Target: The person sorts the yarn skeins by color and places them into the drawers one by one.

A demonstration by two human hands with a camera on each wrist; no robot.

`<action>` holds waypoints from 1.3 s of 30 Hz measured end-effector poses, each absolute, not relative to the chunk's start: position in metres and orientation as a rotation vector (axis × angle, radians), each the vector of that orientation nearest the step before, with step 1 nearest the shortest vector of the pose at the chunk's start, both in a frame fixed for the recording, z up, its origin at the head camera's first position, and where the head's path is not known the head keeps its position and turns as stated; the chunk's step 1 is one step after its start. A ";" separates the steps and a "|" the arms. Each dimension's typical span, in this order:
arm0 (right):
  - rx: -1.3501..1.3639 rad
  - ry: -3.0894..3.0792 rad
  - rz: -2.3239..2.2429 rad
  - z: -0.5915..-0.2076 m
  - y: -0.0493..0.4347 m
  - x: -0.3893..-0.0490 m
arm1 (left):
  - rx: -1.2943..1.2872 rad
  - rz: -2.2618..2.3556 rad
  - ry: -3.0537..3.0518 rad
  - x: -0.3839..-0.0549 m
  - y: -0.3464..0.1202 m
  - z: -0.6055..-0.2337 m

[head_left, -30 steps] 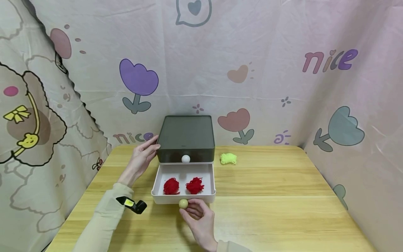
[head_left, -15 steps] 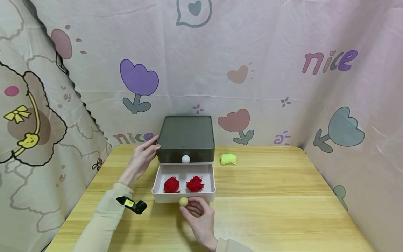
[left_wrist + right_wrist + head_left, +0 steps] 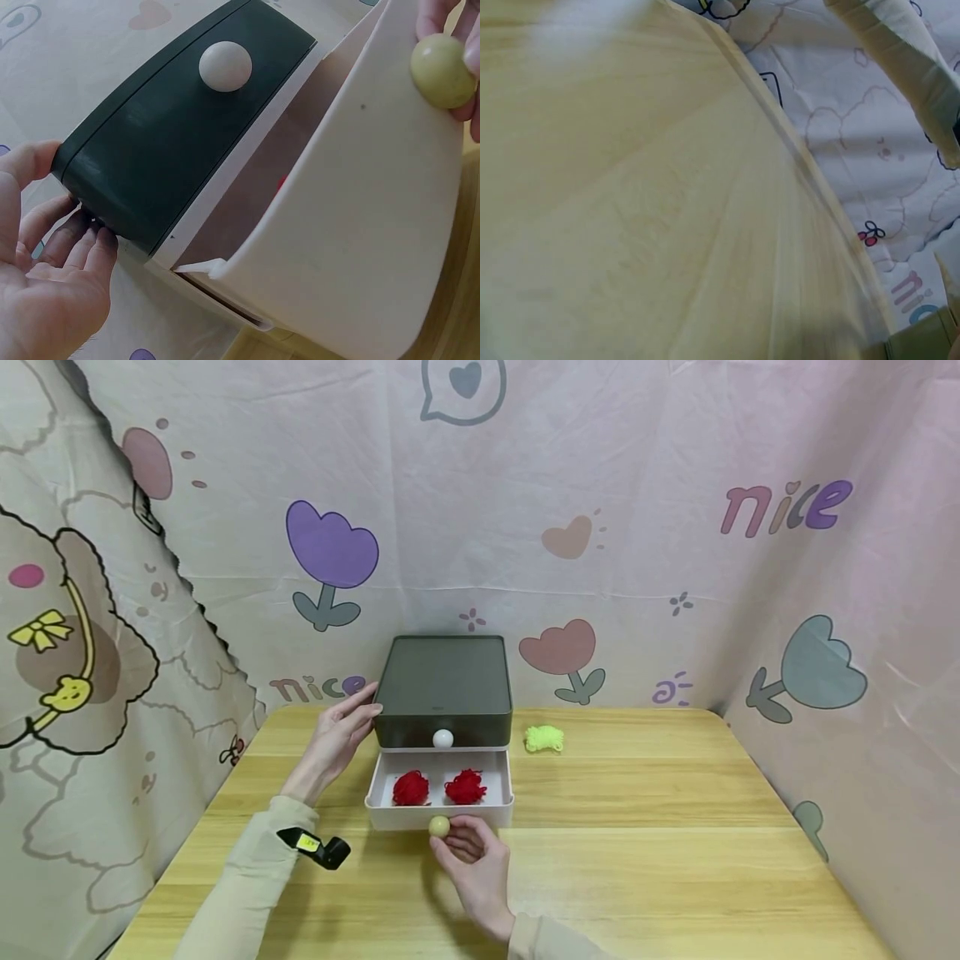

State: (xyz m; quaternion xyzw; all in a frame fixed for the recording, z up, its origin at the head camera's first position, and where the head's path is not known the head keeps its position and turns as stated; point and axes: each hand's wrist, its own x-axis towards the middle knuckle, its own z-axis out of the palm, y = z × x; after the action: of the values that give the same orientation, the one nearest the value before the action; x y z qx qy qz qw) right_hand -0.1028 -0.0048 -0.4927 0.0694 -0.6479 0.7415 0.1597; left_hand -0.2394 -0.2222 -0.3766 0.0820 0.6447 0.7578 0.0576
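Head view: a person's right hand (image 3: 478, 870), at lower center of the frame, pinches the tan knob (image 3: 439, 827) of a white drawer (image 3: 390, 820) between thumb and fingers. The drawer, holding 2 red yarn balls (image 3: 410, 788), juts out below a dark box (image 3: 450, 677) and lies above and slightly left of that hand in the frame; its front runs left to right. The right hand is nearer the knob; the left hand (image 3: 336, 739), thumb and index finger apart, rests against the box's left side.
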 end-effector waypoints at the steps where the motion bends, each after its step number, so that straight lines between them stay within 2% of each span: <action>1: 0.194 -1.851 2.121 -0.493 -0.005 -0.104 | 0.247 2.301 1.952 -0.239 -0.222 -0.376; 39: 0.132 -1.821 2.100 -0.490 -0.011 -0.154 | 0.267 2.339 1.900 -0.238 -0.223 -0.375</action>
State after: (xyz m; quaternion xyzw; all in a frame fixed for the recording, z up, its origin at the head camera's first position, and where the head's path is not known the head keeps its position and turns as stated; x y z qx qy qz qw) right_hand -0.1537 -0.0111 -0.4903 0.0467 -0.6440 0.7425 0.1783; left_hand -0.2382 -0.2227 -0.3752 0.0881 0.6270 0.7718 0.0579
